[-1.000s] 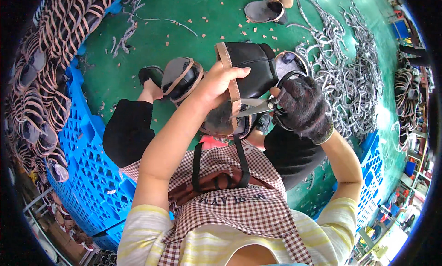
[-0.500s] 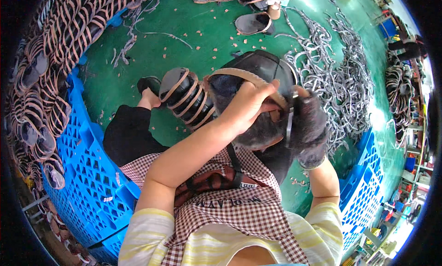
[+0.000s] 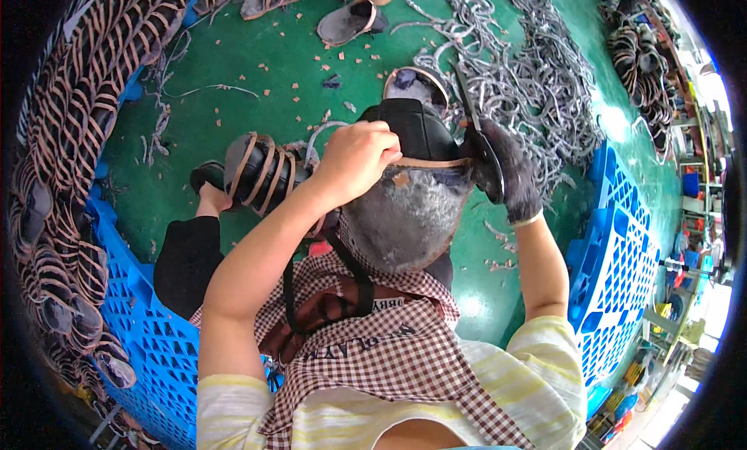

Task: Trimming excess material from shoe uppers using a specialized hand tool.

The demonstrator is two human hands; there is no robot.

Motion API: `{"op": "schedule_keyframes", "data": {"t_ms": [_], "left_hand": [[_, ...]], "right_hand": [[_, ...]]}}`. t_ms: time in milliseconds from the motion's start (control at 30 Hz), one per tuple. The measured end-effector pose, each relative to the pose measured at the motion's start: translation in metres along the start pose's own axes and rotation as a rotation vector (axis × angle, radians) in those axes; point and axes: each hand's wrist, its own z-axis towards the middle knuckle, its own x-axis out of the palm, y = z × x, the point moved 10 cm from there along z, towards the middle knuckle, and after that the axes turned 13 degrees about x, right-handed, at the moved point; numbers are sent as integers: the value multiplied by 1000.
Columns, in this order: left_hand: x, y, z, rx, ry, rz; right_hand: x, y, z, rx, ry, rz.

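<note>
A black slipper upper (image 3: 418,131) with a fuzzy grey lining (image 3: 405,220) and a tan edge strip is held up over my lap. My bare left hand (image 3: 356,160) has its fingers curled closed, pinching the left end of the tan strip. On the other side, my right hand (image 3: 513,170), in a dark glove, grips scissors (image 3: 476,111) with a dark handle. Their blades point up and away, beside the upper's right edge. The gloved fingers partly hide the handle.
Nested slipper uppers (image 3: 261,174) lie left of my lap, with loose slippers (image 3: 346,23) farther off. Grey trimmings (image 3: 537,76) heap at the far right. Blue pallets (image 3: 148,333) flank me, the left one beside piled uppers (image 3: 70,240). Small tan scraps dot the green floor.
The upper has been turned, so its grey lining now faces me. My left hand has moved left to the strip's end. The scissors have swung from pointing down to pointing up.
</note>
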Motion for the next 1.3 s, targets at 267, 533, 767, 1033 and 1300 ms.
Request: {"op": "schedule_keyframes", "data": {"t_ms": [267, 533, 767, 1033, 1300], "left_hand": [[-6, 0, -48, 31, 100, -65], [-34, 15, -77, -115, -263, 71], [-64, -2, -41, 15, -379, 101], [4, 3, 5, 73, 41, 83], [0, 40, -35, -56, 96, 23]], "right_hand": [[39, -66, -16, 374, 184, 533], [40, -66, -23, 432, 88, 665], [15, -53, -21, 532, -53, 693], [6, -14, -4, 108, -89, 135], [46, -61, -16, 48, 51, 223]]}}
